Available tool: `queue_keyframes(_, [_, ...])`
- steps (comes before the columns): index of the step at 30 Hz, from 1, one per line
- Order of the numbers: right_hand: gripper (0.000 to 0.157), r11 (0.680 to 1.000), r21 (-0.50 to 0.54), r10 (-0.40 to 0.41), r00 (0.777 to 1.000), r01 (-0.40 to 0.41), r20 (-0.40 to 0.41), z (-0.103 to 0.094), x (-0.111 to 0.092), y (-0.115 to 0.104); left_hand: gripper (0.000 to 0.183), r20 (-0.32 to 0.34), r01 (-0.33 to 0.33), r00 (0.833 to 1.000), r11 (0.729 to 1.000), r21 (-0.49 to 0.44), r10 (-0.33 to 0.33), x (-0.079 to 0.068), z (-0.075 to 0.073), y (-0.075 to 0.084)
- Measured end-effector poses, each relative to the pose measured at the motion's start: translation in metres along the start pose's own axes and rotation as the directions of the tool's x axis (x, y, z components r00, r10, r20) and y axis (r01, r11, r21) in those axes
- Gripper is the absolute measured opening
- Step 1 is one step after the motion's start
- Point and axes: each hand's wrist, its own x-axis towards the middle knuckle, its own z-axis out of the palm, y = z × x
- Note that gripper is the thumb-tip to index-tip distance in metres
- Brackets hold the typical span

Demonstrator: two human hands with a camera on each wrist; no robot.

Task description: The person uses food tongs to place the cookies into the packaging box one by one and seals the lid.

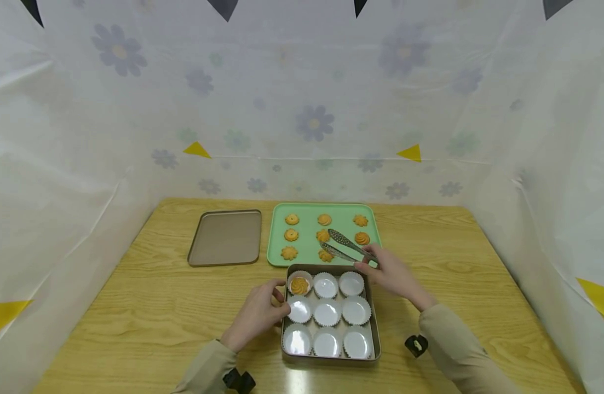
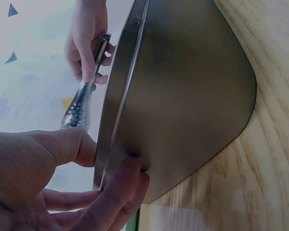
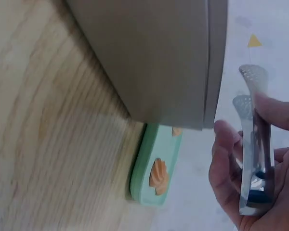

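Note:
My right hand point(image 1: 392, 276) holds metal serving tongs point(image 1: 348, 244) with perforated tips, their two arms spread apart with nothing between them. The tips hang over the middle and right cookies of the green tray point(image 1: 306, 212). With thumb over the rim and fingertips against the outer wall, my left hand point(image 1: 260, 312) grips the left side of a deep brown baking tin point(image 2: 183, 91). White fluted paper cups point(image 1: 327, 312) stand in rows inside it. One swirled cookie point(image 1: 299, 285) sits in the far left cup. The other cups hold nothing.
Several golden cookies point(image 1: 291, 235) lie in rows on the green tray, just behind the tin. A shallow brown tray point(image 1: 225, 238) lies to its left on the wooden table point(image 1: 183, 312). Pale flowered sheeting point(image 1: 262, 109) encloses the back and sides.

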Motion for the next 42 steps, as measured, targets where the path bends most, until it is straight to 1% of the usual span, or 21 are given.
queue_keyframes(2, [0.046, 0.997, -0.075, 0.024, 0.999, -0.026, -0.031, -0.004, 0.001, 0.002, 0.060, 0.001, 0.001, 1.000, 1.000, -0.002, -0.001, 0.000, 0.000, 0.000])
queue_keyframes(4, [0.048, 0.986, -0.154, 0.052, 0.997, -0.060, -0.057, -0.008, 0.002, 0.004, 0.060, 0.001, 0.000, 1.000, 1.000, -0.001, 0.000, 0.000, 0.000, 0.000])
queue_keyframes(7, [0.049, 0.969, -0.224, 0.090, 0.993, -0.104, -0.071, -0.014, 0.004, 0.012, 0.061, 0.003, 0.000, 1.000, 1.000, -0.007, 0.000, 0.000, 0.000, 0.000])
queue_keyframes(10, [0.047, 0.952, -0.257, 0.157, 0.986, -0.168, -0.063, -0.019, 0.005, 0.021, 0.061, 0.006, 0.004, 1.000, 1.000, -0.008, -0.004, 0.001, 0.000, -0.001])
queue_keyframes(13, [0.046, 0.932, -0.281, 0.226, 0.973, -0.229, -0.044, -0.023, 0.005, 0.027, 0.062, 0.008, 0.006, 1.000, 1.000, -0.004, -0.006, 0.001, 0.001, -0.001])
queue_keyframes(19, [0.039, 0.914, -0.277, 0.311, 0.950, -0.297, 0.008, -0.028, 0.010, 0.034, 0.061, 0.008, 0.006, 1.000, 1.000, 0.003, -0.006, 0.001, 0.001, -0.002])
queue_keyframes(25, [0.033, 0.903, -0.269, 0.357, 0.933, -0.334, 0.038, -0.028, 0.017, 0.039, 0.061, 0.009, 0.005, 1.000, 1.000, 0.002, -0.005, 0.001, 0.000, -0.002])
queue_keyframes(35, [0.032, 0.899, -0.284, 0.366, 0.929, -0.335, 0.063, -0.028, 0.026, 0.044, 0.061, 0.010, 0.004, 1.000, 1.000, 0.001, -0.004, 0.002, 0.001, -0.002])
queue_keyframes(42, [0.033, 0.890, -0.296, 0.381, 0.923, -0.347, 0.061, -0.028, 0.031, 0.044, 0.061, 0.009, 0.005, 1.000, 1.000, -0.005, -0.004, 0.001, 0.001, -0.002])
